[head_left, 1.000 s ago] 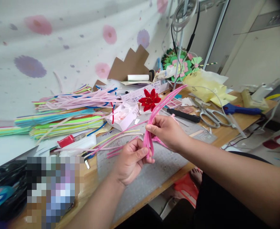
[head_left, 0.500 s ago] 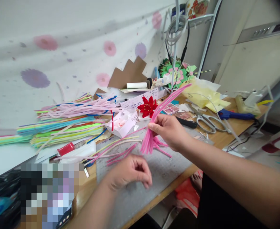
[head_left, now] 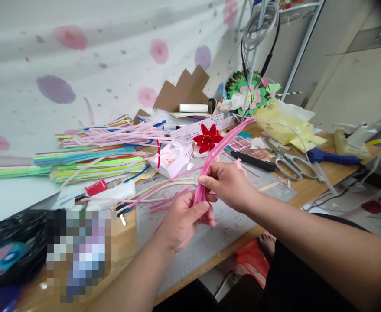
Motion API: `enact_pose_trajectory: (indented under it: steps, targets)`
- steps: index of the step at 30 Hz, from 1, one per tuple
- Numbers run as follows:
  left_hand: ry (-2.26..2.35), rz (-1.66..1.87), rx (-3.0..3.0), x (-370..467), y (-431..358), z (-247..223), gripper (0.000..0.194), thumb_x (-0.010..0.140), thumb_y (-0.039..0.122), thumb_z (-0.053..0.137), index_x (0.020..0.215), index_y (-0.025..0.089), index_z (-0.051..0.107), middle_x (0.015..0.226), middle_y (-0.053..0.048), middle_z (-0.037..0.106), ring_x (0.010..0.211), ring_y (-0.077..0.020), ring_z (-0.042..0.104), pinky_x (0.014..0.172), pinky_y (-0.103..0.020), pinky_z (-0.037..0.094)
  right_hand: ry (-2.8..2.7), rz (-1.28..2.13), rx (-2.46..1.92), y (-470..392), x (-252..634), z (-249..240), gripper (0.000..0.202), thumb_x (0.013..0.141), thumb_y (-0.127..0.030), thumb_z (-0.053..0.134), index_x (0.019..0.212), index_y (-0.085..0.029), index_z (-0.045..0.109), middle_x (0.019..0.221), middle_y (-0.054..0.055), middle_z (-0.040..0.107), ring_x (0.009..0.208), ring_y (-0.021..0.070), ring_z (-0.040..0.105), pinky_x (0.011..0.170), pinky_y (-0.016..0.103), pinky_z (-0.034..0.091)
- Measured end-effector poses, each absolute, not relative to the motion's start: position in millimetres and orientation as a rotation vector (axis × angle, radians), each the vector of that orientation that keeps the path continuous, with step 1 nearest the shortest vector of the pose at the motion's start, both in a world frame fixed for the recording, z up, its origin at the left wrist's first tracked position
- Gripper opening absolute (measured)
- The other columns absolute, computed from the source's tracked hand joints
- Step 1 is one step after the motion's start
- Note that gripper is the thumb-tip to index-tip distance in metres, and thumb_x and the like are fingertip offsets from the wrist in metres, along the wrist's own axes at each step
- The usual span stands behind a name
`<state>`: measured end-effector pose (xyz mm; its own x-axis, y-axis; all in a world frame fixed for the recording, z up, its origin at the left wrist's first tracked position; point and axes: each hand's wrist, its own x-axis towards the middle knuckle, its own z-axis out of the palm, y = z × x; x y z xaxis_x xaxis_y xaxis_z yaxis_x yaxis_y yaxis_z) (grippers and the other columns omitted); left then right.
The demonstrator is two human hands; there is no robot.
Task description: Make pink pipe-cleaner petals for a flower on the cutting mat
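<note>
A bundle of pink pipe cleaners [head_left: 220, 147] slants up to the right above the grey mat [head_left: 177, 264]. Partway along it, my right hand [head_left: 231, 184] pinches the bundle between thumb and fingers. My left hand [head_left: 188, 219] is closed around its lower end, just below the right, and hides the tips. More pink pipe cleaners [head_left: 164, 206] lie loose on the mat, beside pale yellow and cream ones [head_left: 164, 187]. A red flower [head_left: 208, 138] stands behind the bundle.
Piles of coloured pipe cleaners [head_left: 96, 167] lie at the left, near a white box [head_left: 174, 158]. At the right are scissors [head_left: 294, 164], a blue-handled glue gun [head_left: 333, 157] and a yellow bag [head_left: 278, 123]. A black-handled tool [head_left: 252, 161] lies behind my right hand.
My left hand has risen from the mat and closed on the lower end of the pink bundle. My right hand still holds the bundle. The view has shifted a little.
</note>
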<state>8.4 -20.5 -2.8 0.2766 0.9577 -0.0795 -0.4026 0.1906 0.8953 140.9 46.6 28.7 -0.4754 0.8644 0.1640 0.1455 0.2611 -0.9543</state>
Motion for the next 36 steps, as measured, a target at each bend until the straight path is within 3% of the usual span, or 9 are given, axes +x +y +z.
enact_pose_trajectory:
  steps: [3, 12, 14, 17, 20, 25, 29, 32, 36]
  targets:
    - [0.852, 1.083, 0.953, 8.1, -20.8, -4.3, 0.020, 0.079, 0.031, 0.063, 0.077, 0.013, 0.056, 0.054, 0.002, 0.058, 0.048, -0.0101, 0.055, 0.056, -0.026, 0.048, -1.865, 1.107, -0.962, 48.3, 140.3, 31.6, 0.016, 0.076, -0.025, 0.055, 0.063, -0.017, 0.049, 0.057, -0.002, 0.055, 0.052, 0.0099, 0.050, 0.049, 0.022, 0.038]
    - [0.970, 1.028, 1.131, 8.8, -19.2, -20.9, 0.048, 0.079, 0.058, 0.050, 0.059, 0.014, 0.051, 0.035, 0.002, 0.051, 0.034, -0.0110, 0.049, 0.059, -0.032, 0.048, -1.695, 1.166, -0.921, 55.1, 142.2, 22.0, 0.022, 0.078, -0.034, 0.055, 0.065, -0.017, 0.049, 0.057, -0.001, 0.055, 0.053, 0.0116, 0.051, 0.051, 0.025, 0.042]
    - [0.961, 0.975, 1.178, 5.0, -17.5, -18.0, 0.048, 0.075, 0.058, 0.055, 0.062, 0.013, 0.056, 0.043, -0.002, 0.058, 0.042, -0.0129, 0.055, 0.064, -0.031, 0.048, -1.733, 1.150, -0.929, 54.2, 145.2, 24.2, 0.021, 0.078, -0.033, 0.054, 0.065, -0.017, 0.050, 0.057, -0.001, 0.056, 0.053, 0.0119, 0.051, 0.051, 0.024, 0.041]
    - [0.780, 0.958, 1.123, -0.7, -15.2, -8.9, 0.052, 0.062, 0.058, 0.069, 0.081, 0.011, 0.063, 0.071, -0.008, 0.067, 0.066, -0.0187, 0.063, 0.069, -0.031, 0.048, -1.827, 1.113, -0.938, 50.1, 148.9, 29.8, 0.018, 0.077, -0.029, 0.055, 0.064, -0.016, 0.052, 0.058, -0.001, 0.054, 0.053, 0.0114, 0.050, 0.050, 0.024, 0.039]
    - [0.687, 1.069, 0.918, -0.4, -15.3, -3.2, 0.049, 0.071, 0.057, 0.061, 0.090, 0.011, 0.064, 0.074, -0.008, 0.066, 0.068, -0.0186, 0.062, 0.067, -0.033, 0.050, -1.843, 1.154, -0.892, 44.8, 149.1, 32.3, 0.017, 0.077, -0.028, 0.056, 0.065, -0.017, 0.051, 0.056, -0.001, 0.054, 0.050, 0.0108, 0.049, 0.048, 0.023, 0.037]
    - [0.630, 1.033, 0.660, 7.1, -19.1, -4.0, 0.039, 0.085, 0.046, 0.049, 0.082, 0.010, 0.063, 0.053, 0.002, 0.049, 0.043, -0.0078, 0.047, 0.052, -0.025, 0.048, -1.822, 1.284, -0.793, 40.7, 145.3, 28.0, 0.016, 0.079, -0.025, 0.053, 0.065, -0.017, 0.050, 0.050, -0.004, 0.050, 0.047, 0.0100, 0.047, 0.048, 0.023, 0.037]
    - [0.535, 0.982, 0.531, 6.8, -19.6, -4.2, 0.034, 0.086, 0.042, 0.051, 0.072, 0.012, 0.057, 0.052, 0.007, 0.032, 0.040, -0.0027, 0.029, 0.040, -0.014, 0.032, -1.802, 1.254, -0.811, 42.5, 143.5, 23.5, 0.017, 0.076, -0.027, 0.057, 0.064, -0.016, 0.052, 0.057, -0.002, 0.052, 0.052, 0.0095, 0.047, 0.050, 0.023, 0.037]
    - [0.521, 1.013, 0.556, 6.2, -18.7, -5.2, 0.034, 0.085, 0.040, 0.054, 0.063, 0.013, 0.050, 0.050, 0.007, 0.028, 0.040, -0.0028, 0.025, 0.038, -0.012, 0.027, -1.749, 1.267, -0.830, 43.9, 141.9, 20.4, 0.020, 0.075, -0.030, 0.060, 0.062, -0.016, 0.053, 0.058, -0.002, 0.052, 0.053, 0.0095, 0.045, 0.050, 0.023, 0.037]
    - [0.585, 1.102, 0.684, 7.4, -18.0, -9.0, 0.035, 0.080, 0.042, 0.060, 0.061, 0.013, 0.052, 0.041, 0.009, 0.030, 0.034, -0.0026, 0.028, 0.045, -0.019, 0.041, -1.586, 1.320, -0.794, 43.2, 139.5, 18.4, 0.025, 0.073, -0.032, 0.063, 0.059, -0.016, 0.050, 0.055, -0.003, 0.049, 0.050, 0.0078, 0.043, 0.048, 0.022, 0.036]
